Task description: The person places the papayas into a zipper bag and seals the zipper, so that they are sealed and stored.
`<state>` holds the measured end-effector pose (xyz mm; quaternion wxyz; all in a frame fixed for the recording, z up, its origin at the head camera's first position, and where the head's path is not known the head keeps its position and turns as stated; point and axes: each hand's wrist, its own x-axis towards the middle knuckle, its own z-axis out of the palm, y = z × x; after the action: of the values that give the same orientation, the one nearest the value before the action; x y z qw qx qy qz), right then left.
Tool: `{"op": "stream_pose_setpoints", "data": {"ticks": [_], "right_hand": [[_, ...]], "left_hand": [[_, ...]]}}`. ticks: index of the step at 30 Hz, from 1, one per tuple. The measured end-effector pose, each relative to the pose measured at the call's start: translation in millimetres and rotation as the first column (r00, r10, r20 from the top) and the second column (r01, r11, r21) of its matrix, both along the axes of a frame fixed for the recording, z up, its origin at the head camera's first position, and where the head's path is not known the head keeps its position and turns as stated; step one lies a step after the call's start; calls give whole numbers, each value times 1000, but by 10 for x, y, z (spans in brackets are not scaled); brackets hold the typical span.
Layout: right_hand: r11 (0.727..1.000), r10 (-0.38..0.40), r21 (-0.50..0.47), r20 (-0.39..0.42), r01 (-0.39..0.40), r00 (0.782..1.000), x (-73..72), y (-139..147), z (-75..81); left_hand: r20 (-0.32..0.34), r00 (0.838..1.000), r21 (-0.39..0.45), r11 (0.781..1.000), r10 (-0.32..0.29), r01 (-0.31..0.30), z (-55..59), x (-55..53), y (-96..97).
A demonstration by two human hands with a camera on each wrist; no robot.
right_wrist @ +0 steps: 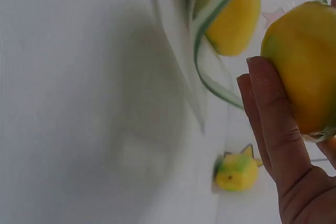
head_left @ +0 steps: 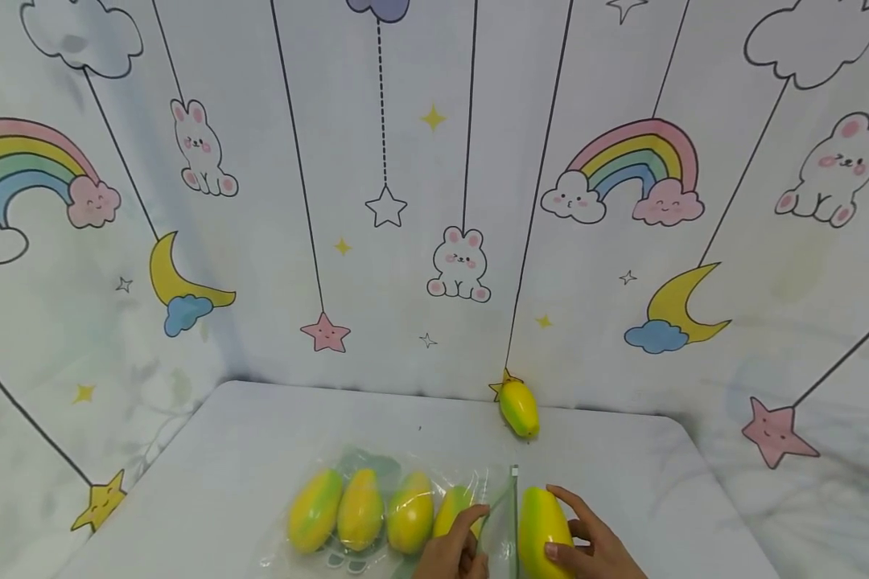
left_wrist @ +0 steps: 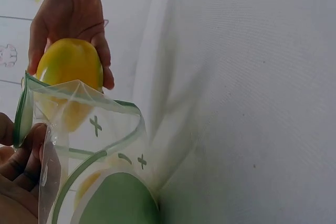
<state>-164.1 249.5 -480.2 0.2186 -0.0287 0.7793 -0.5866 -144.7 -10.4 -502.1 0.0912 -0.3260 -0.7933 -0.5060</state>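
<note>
A clear zip bag [head_left: 500, 527] with green edging lies on its side, its mouth toward the right. Several yellow-green papayas [head_left: 362, 511] sit in a row inside it. My left hand [head_left: 452, 555] pinches the bag's edge beside the mouth, and the left wrist view shows the green-edged opening [left_wrist: 79, 95] spread apart. My right hand [head_left: 597, 547] grips another papaya [head_left: 543, 531] just right of the mouth, fingers along one side and thumb on the other. In the right wrist view this papaya [right_wrist: 304, 66] rests against the fingers, close to the green edging.
One more papaya [head_left: 519, 408] lies at the back of the white table [head_left: 608, 458], near the wall. A backdrop [head_left: 405, 161] printed with rainbows, rabbits, moons and stars rises behind and at both sides.
</note>
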Motion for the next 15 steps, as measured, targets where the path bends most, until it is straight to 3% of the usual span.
{"op": "stream_pose_setpoints", "data": {"ticks": [8, 11, 12, 15], "right_hand": [[997, 64, -33, -14, -64, 998, 31, -229, -143], [996, 84, -18, -22, -85, 996, 32, -318, -190], [996, 87, -12, -28, -88, 996, 33, -347, -203], [997, 78, 17, -40, -78, 996, 38, -429, -230]], "left_hand": [[81, 997, -10, 1000, 7, -6, 23, 15, 18], [149, 989, -18, 1000, -13, 15, 67, 32, 18], [153, 988, -24, 999, -17, 21, 72, 37, 20], [73, 997, -45, 999, -27, 30, 51, 46, 31]]}}
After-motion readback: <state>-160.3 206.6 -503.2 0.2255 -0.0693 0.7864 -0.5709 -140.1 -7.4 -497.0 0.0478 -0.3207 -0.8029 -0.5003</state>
